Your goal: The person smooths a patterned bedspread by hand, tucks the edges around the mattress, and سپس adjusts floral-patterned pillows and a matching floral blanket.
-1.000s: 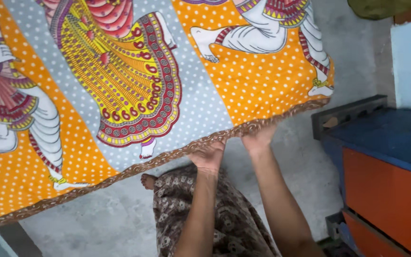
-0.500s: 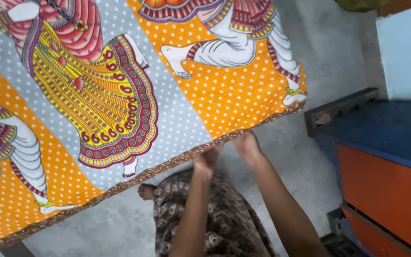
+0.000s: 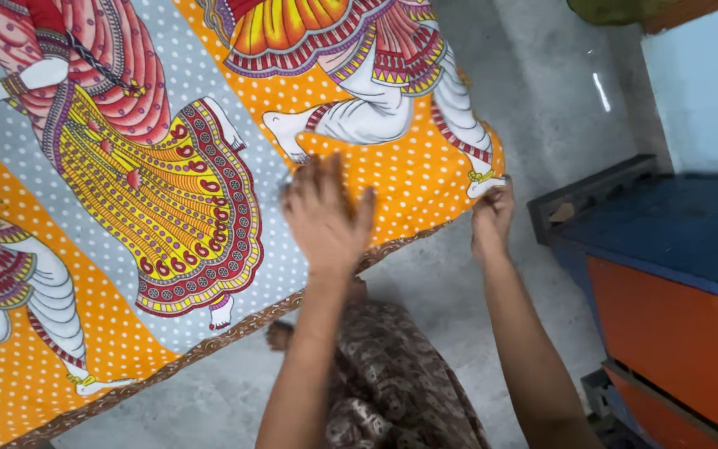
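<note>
A large printed cloth (image 3: 168, 166) with orange and grey dotted bands and dancing figures lies spread flat, its brown border running along the near edge. My left hand (image 3: 326, 212) rests flat on top of it with fingers spread, near that border. My right hand (image 3: 492, 216) pinches the cloth's right corner at the edge.
Below the cloth shows a grey concrete floor (image 3: 459, 283). My patterned brown garment (image 3: 392, 382) and a bare foot (image 3: 280, 334) are under my arms. A blue and orange cabinet (image 3: 675, 258) stands at the right, close to my right arm.
My left hand left the border and moved up onto the cloth's surface, palm down. My right hand slid right along the edge to the corner. The view shifted, so the cloth sits further left.
</note>
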